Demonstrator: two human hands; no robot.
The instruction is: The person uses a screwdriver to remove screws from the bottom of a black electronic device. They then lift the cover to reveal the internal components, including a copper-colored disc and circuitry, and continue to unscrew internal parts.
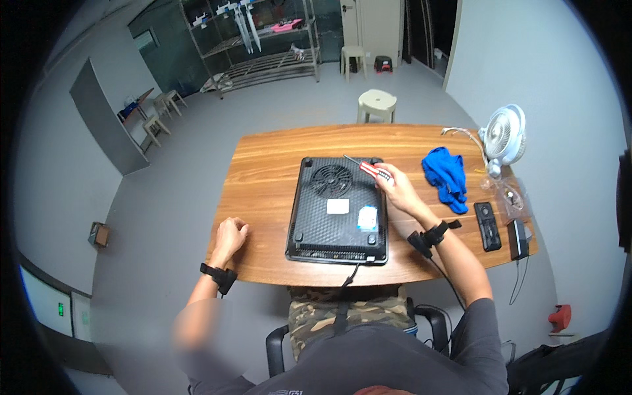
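A black induction cooker [316,220] lies bottom up on the table, showing its round fan grille, corner feet and two stickers. Its cord [352,275] runs off the near edge. My right hand [396,187] is closed round the red-and-white handle of a screwdriver [370,170]. The screwdriver's shaft points to the far left, over the cooker's far right part; whether the tip touches the casing I cannot tell. My left hand [230,236] rests loosely curled on the table's near left edge, apart from the cooker, with nothing visible in it.
On the wooden table's [263,164] right side are a blue cloth [446,178], a black case [487,226], a black box-shaped device [518,239], a clear plastic bag [512,197] and a white fan [505,135]. A stool [377,104] stands beyond the far edge.
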